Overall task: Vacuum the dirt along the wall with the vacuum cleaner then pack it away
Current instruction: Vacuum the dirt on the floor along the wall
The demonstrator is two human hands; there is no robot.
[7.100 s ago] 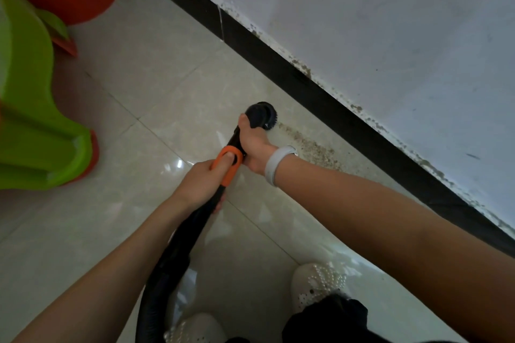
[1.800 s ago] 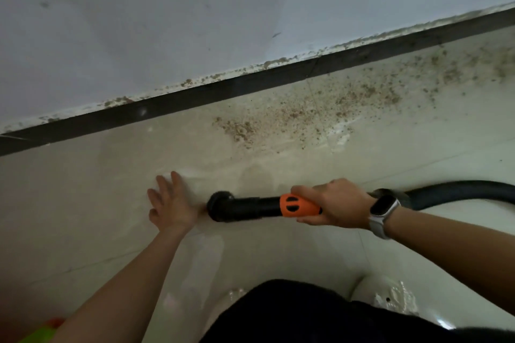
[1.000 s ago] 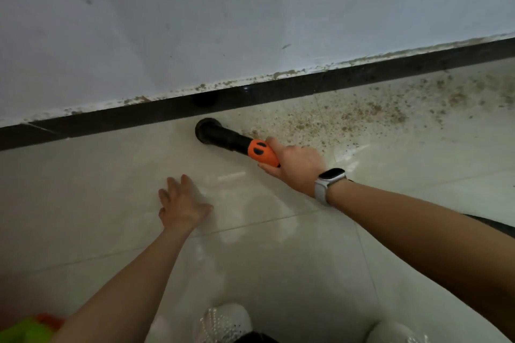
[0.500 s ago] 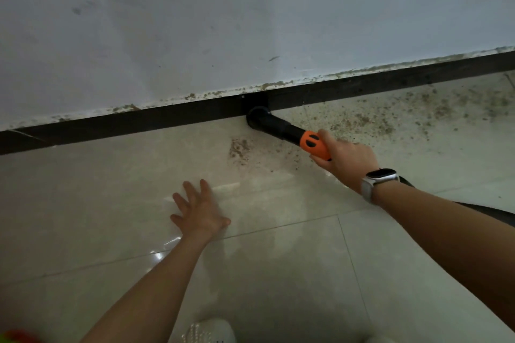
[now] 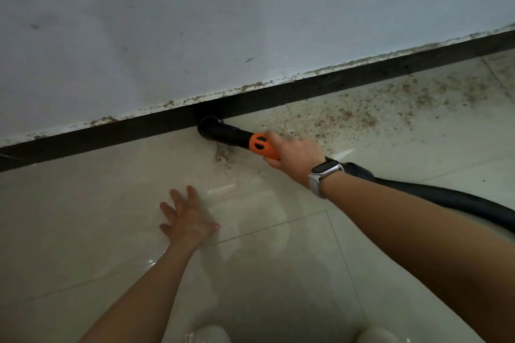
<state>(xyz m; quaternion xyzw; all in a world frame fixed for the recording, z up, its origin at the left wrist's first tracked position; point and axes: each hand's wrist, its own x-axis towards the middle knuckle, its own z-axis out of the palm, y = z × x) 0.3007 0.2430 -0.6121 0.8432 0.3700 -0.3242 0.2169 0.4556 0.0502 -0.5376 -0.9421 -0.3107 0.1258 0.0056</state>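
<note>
The right hand (image 5: 295,160) has pushed the vacuum nozzle (image 5: 210,128) away from the middle of the floor (image 5: 278,273), up against the black strip (image 5: 111,133) at the wall's foot. The left hand (image 5: 188,221) let go and now lies flat on the floor. Less dirt (image 5: 342,117) shows near the nozzle.

Glossy cream tiled floor (image 5: 264,273), black skirting (image 5: 111,136) along its far edge, brown dirt (image 5: 348,117) scattered by that edge toward the right, vacuum nozzle (image 5: 211,128) at the skirting, black hose (image 5: 451,198) trailing right, left hand (image 5: 189,220) flat on tile, 2 pale shoes (image 5: 207,334) at near edge
</note>
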